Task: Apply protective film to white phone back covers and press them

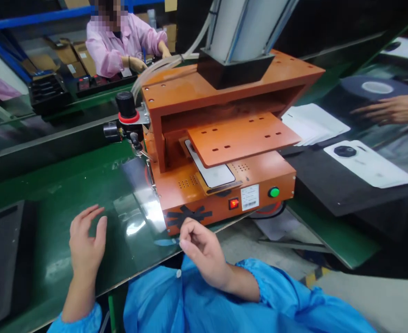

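Left hand [86, 240]: rests low over the green tabletop [33, 194], fingers spread and slightly curled, grip empty; nearest thing is a clear film sheet [137, 203] lying flat just beside it.

Right hand [204, 252]: raised just before the front of the press, thumb and forefinger pressed together; whether anything sits in that grip cannot be told.

Orange press machine [221, 152]: stands on the tabletop directly ahead of both hands. Its upper plate [241, 136] overhangs a white panel [212, 173] seated in the lower bed, covering the panel's far part. Front face carries a red switch [234, 203], a white label [250, 197] and a green button [274, 192].

Regulator with black knob [126, 113]: fixed to the machine's left side, above the film sheet.

Black mat [328, 185]: right of the machine, bearing a white cover with a black round part [366, 162]; a stack of white sheets [313, 122] lies behind it.

Other people: a hand [391, 108] enters from the right edge; a person in a pink coat [120, 41] works at the far bench.

Blue sleeves [259, 296]: cover the wearer's arms at the near edge.
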